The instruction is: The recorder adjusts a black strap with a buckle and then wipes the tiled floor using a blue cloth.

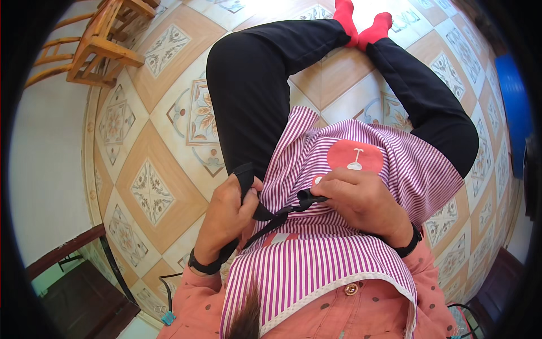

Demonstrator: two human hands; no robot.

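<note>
Across my lap and chest lies a purple-and-white striped apron [322, 258] with a coral animal-face print [355, 155]. A black fabric strap [275, 221] crosses over itself at my waist, in front of the apron. My left hand [230, 212] pinches one end of it, and a short tail sticks up past the thumb. On the other side my right hand [360, 199] grips the other part, with a folded loop poking out by its fingers. Part of the strap is hidden inside both hands. Each wrist wears a black band.
My legs in black trousers [254, 76] are bent on the patterned tile floor [154, 195], red socks [374, 29] crossed. Wooden chairs [106, 46] stand at upper left, a blue container [510, 114] at right. A dark-framed opening [84, 271] is at lower left. Thin black cables with a teal binder clip [168, 318] hang beside me.
</note>
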